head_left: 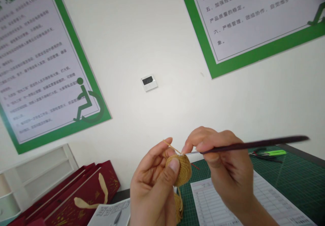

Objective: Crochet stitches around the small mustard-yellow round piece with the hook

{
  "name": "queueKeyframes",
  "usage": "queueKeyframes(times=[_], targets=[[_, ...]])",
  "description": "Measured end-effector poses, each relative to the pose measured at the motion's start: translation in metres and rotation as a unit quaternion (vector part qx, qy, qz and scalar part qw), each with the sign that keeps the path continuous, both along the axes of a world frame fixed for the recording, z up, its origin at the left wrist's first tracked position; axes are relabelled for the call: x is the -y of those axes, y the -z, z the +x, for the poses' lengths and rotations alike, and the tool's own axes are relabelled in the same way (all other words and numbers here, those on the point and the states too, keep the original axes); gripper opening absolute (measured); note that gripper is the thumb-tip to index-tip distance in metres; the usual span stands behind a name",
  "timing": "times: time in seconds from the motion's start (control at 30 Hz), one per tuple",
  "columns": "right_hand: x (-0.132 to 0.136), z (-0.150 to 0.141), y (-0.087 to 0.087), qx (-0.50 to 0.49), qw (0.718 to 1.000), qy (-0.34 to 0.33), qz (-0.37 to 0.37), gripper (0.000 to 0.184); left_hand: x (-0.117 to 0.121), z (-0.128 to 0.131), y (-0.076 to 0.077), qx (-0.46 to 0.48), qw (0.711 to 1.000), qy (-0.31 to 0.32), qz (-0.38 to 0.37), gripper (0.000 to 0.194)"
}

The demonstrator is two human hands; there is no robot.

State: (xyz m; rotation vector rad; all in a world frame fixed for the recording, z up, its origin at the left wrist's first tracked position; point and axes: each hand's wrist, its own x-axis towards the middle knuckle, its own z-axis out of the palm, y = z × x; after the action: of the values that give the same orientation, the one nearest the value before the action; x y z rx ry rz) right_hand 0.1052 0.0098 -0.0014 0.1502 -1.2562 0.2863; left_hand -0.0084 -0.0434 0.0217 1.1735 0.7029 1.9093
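My left hand (152, 182) pinches a flat, round coil of golden straw braid (182, 170) between thumb and fingers. A thin loose strand (172, 147) rises from its top edge. A second piece of the same coiled material (178, 207) dangles below, partly hidden behind my left hand. My right hand (223, 161) grips a long, dark, slender tool (254, 145), likely a bodkin or awl. Its thin metal end (191, 153) reaches the upper edge of the coil, and my right fingertips nearly touch the coil there.
Below my right hand lie a printed form (223, 199) on a green cutting mat (266, 161), with green-handled snips (275, 153) beyond. Dark red packaging (83, 195), a white shelf unit (38, 175) and a booklet (111, 214) sit left. Framed notices (43, 60) and a wall control panel (149, 82) hang ahead.
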Motion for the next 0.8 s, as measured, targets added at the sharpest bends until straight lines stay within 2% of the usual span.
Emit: queueKeyframes(times=[0.1, 0.17, 0.23, 0.3, 0.37, 0.5, 0.57, 0.63, 0.73, 0.8], targets=[[0.001, 0.003, 0.0, 0.041, 0.984, 0.144, 0.097, 0.01, 0.002, 0.0, -0.001, 0.021, 1.0, 0.019, -0.011, 0.038], [0.002, 0.001, 0.002, 0.044, 0.965, 0.225, 0.127, 0.012, 0.004, 0.001, -0.002, 0.04, 0.998, 0.04, -0.023, 0.039], [0.002, -0.004, 0.004, 0.012, 0.951, 0.276, 0.141, 0.015, 0.006, 0.002, -0.004, 0.056, 0.996, 0.06, -0.036, 0.041], [0.001, -0.009, 0.006, -0.017, 0.943, 0.296, 0.152, 0.015, 0.009, 0.003, -0.006, 0.068, 0.994, 0.077, -0.047, 0.042], [-0.001, -0.013, 0.009, -0.014, 0.95, 0.277, 0.142, 0.014, 0.01, 0.004, -0.007, 0.074, 0.992, 0.091, -0.055, 0.044], [-0.01, -0.016, 0.01, -0.033, 0.991, 0.126, 0.039, 0.01, 0.008, 0.003, -0.006, 0.07, 0.992, 0.091, -0.055, 0.047], [-0.013, -0.016, 0.01, -0.03, 0.994, 0.103, 0.037, 0.008, 0.007, 0.003, -0.005, 0.071, 0.992, 0.086, -0.05, 0.048], [-0.013, -0.016, 0.008, -0.018, 0.984, 0.165, 0.061, 0.014, 0.005, 0.005, -0.003, 0.074, 0.994, 0.075, -0.034, 0.049], [-0.007, -0.016, 0.007, -0.037, 0.943, 0.315, 0.1, 0.024, 0.005, 0.01, 0.0, 0.068, 0.997, 0.035, 0.0, 0.047], [-0.001, -0.017, 0.008, -0.034, 0.933, 0.345, 0.099, 0.024, 0.005, 0.014, 0.002, 0.056, 0.998, 0.004, 0.028, 0.044]])
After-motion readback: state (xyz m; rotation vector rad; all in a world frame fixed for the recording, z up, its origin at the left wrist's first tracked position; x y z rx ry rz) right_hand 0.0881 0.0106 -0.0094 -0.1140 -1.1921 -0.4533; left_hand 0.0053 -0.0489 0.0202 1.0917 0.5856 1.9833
